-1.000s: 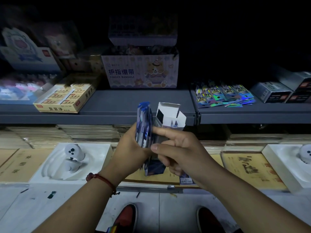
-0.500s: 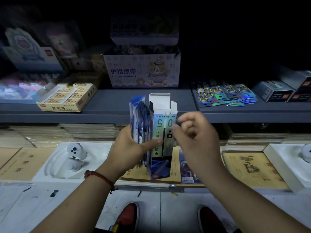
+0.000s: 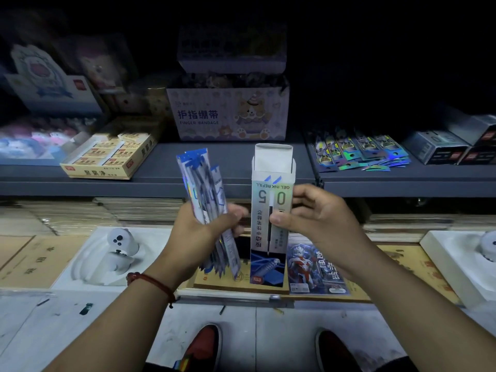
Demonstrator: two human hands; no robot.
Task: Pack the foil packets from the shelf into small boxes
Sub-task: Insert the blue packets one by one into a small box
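**Open box in one hand, foil packets in the other**

The grey shelf (image 3: 236, 170) runs across the view from 9 to 3 o'clock. On it at 12 o'clock stands a carton (image 3: 228, 114) printed FINGER BANDAGE, and at 10 o'clock lies a yellow tray (image 3: 107, 159) of what look like erasers. At centre the right hand (image 3: 319, 213) grasps the small box (image 3: 271, 210), which is upright with its top flap open. The thumb lies on its front and the fingers curl round its right edge. At the box's 9 o'clock, apart from it, the left hand (image 3: 198, 234) clasps a sheaf of foil packets (image 3: 204, 189), with their tops leaning left. More loose packets (image 3: 359, 151) lie fanned on the shelf at 2 o'clock. A red bracelet (image 3: 153, 283) circles the left wrist.
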